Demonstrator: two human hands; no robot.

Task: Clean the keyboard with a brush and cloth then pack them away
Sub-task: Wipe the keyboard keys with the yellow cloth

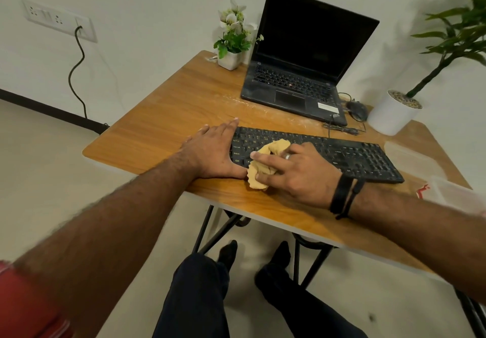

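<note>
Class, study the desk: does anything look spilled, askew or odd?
Yes: a pale powdery streak lies on the table between the laptop and the keyboard, like spilled dust. The keyboard sits askew.

A wooden table (168, 106) is standing on black metal legs, carrying a black keyboard (342, 153) at its centre. An open laptop (294, 85) is sitting at twelve o'clock from the keyboard, a small flower pot (231, 60) at eleven, and a mouse (357, 110) and white planter (391, 116) at one. A clear plastic container (415, 158) is lying at three o'clock.
</note>
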